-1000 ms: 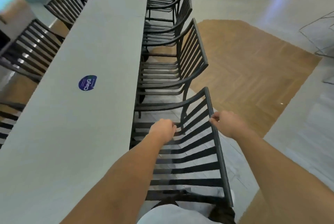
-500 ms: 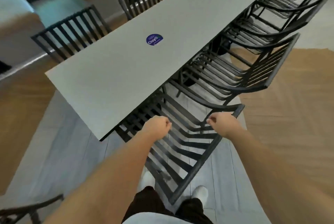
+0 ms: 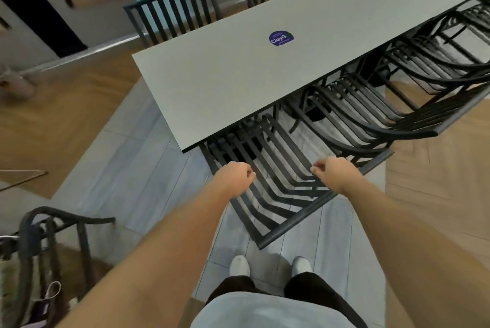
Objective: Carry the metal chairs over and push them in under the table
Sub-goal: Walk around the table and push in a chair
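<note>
At the lower left another chair [image 3: 53, 232] waits on the floor, blurred, with something hung on it that I can't identify. My left hand [image 3: 233, 178] is curled into a fist over the slats of the chair in front of me [image 3: 278, 195]; my right hand [image 3: 331, 174] is curled the same way nearer the top rail. Whether either actually grips a slat I cannot tell, since the fingers hide the contact. This chair sits at the near corner of the tabletop [image 3: 238, 81], its seat partly underneath. Being bare metal, it should prove stiff, fairly heavy and a little slick, so the top rail or the arms look the soundest hold. Its legs are hidden, and the row of chairs [image 3: 397, 105] along the right edge blurs together.
</note>
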Demonstrator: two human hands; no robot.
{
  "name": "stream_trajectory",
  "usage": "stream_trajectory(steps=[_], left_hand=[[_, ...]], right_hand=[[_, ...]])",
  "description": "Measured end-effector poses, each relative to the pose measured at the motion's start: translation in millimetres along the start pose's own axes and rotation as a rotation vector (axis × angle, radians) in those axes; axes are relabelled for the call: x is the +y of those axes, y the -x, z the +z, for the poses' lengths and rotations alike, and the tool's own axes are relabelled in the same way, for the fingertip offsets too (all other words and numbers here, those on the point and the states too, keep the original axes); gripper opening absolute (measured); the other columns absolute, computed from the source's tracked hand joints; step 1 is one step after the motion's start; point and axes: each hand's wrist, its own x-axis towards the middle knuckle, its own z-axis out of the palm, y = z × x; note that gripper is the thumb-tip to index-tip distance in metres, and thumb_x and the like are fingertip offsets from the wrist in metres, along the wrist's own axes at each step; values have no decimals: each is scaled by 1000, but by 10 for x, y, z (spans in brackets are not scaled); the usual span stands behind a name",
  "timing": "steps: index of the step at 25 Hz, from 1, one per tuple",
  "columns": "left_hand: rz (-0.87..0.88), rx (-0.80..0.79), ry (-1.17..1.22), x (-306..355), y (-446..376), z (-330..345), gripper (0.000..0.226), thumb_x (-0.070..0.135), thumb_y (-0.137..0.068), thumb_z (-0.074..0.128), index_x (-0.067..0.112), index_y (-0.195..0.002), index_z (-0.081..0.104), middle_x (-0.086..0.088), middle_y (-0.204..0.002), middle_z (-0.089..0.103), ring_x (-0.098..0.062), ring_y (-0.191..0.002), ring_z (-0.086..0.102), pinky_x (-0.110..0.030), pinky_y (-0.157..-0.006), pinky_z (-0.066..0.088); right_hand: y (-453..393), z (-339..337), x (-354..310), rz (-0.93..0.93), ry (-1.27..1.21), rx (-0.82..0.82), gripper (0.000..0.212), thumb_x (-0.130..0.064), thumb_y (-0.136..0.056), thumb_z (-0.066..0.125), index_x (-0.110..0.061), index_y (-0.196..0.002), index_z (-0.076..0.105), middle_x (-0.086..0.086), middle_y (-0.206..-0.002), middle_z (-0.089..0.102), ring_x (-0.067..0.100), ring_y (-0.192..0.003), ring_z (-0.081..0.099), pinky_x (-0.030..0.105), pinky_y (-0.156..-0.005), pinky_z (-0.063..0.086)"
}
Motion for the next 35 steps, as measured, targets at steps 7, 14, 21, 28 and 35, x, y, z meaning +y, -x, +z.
stream_trajectory(steps=[7,14,21,28,35], left_hand=[[-164,54,66,273,229,357,33,35,-110,43,14,-113,69,-1,-87,68,-14,-71,61,-30,-68,50],[-385,-23,299,930,397,1247,47,56,-107,38,19,-101,67,-1,-92,67,-13,-80,61,-28,-70,45],[-470,81,101,1166,355,1736,59,85,-82,50,33,-104,63,12,-88,60,-9,-81,59,-30,-69,49],[-536,-94,90,1223,191,1666,51,64,-94,59,32,-133,59,2,-109,66,-17,-100,65,-32,-82,54],[-520,-56,31,1275,-21,1639,48,65,-93,58,31,-126,63,2,-106,67,-20,-102,66,-35,-84,58]], right_hand=[[-200,10,357,-130,134,-114,38,-43,-103,52,-22,-134,61,4,-114,71,25,-103,65,43,-95,54],[-457,-153,1212,-281,312,-294,54,-72,-94,48,-25,-113,69,-4,-102,69,20,-96,62,41,-90,53],[-775,-75,1484,-463,562,-276,53,-76,-84,57,-30,-108,65,-4,-104,66,22,-99,63,42,-89,55],[-771,42,1572,-448,619,-146,44,-69,-89,59,-29,-105,67,-4,-91,66,22,-90,66,36,-77,55],[-935,-41,1676,-431,647,-175,57,-81,-82,55,-27,-95,67,-5,-83,64,19,-81,66,33,-74,56]])
